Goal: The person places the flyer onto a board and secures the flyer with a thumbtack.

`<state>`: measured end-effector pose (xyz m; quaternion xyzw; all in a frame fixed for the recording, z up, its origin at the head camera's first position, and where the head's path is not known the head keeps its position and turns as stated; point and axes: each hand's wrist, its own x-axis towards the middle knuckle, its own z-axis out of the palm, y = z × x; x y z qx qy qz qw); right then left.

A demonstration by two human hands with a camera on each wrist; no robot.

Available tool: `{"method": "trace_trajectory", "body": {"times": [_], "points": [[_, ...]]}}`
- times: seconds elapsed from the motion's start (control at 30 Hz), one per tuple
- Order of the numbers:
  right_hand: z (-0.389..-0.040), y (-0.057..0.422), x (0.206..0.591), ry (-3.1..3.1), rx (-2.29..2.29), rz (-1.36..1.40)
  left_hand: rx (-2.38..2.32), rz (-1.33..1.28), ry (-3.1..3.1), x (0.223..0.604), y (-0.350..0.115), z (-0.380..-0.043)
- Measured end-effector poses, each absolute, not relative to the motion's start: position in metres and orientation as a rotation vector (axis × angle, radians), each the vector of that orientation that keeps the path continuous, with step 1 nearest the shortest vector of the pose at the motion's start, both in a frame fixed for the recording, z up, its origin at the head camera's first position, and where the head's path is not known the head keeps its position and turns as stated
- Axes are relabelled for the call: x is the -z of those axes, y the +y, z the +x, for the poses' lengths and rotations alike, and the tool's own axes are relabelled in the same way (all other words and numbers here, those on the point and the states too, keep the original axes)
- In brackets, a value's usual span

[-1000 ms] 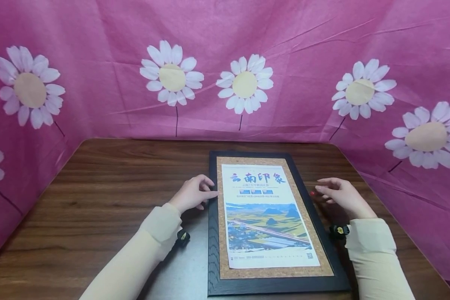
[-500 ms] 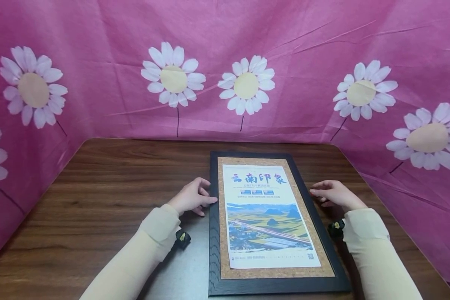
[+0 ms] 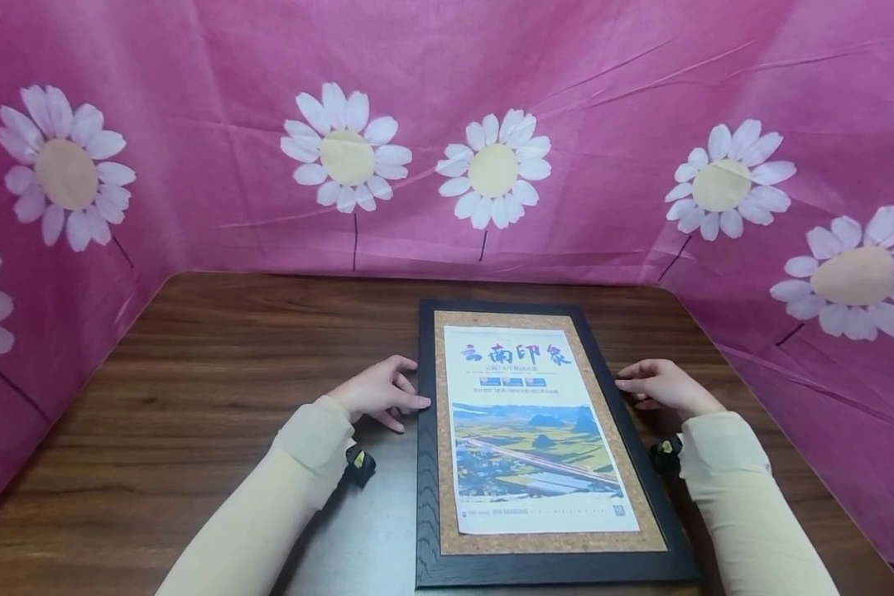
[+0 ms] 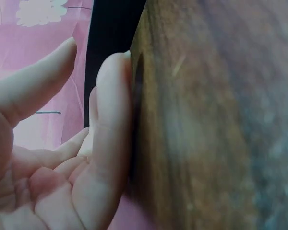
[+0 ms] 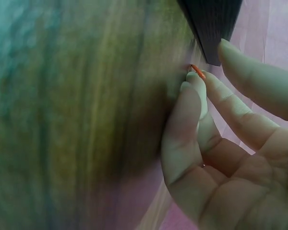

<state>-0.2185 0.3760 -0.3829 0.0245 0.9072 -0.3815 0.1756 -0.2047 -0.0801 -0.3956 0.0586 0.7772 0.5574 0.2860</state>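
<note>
Framed board: cork panel (image 3: 551, 543) in a black frame (image 3: 428, 488), lying flat on the table, right of its middle, between the two hands.
Poster: white printed sheet (image 3: 540, 451) on the cork; purple-blue brush characters above, landscape of fields and hills below, small square code at lower right.
Left hand (image 3: 376, 389): at the frame's left edge; thumb well apart from the gently bent fingers, nothing seen held.
Right hand (image 3: 674, 387): at the frame's right edge; thumb apart from the bent fingers.
Red piece (image 5: 198, 72): small, at the right fingertips in the right wrist view; whether gripped, cannot tell.
Wrist pieces: one black unit (image 3: 360, 465) below the left wrist, another (image 3: 666, 454) by the right.
Sleeves: pale cream (image 3: 242, 517), both arms.
Table (image 3: 194, 372): dark brown wood grain.
Backdrop: pink cloth (image 3: 581, 58) printed with white daisies, around the table.
</note>
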Motion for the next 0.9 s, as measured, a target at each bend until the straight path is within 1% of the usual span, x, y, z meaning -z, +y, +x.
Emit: {"method": "trace_trajectory", "body": {"times": [0.2, 0.9], "points": [[-0.2207, 0.3742, 0.3837, 2.601, 1.031, 0.031, -1.469, 0.144, 2.122, 0.3950, -0.0763, -0.2057], [-0.2242, 0.3697, 0.3772, 2.672, 0.949, 0.033, -1.430, 0.123, 2.164, 0.3927, -0.0734, -0.2040]]}}
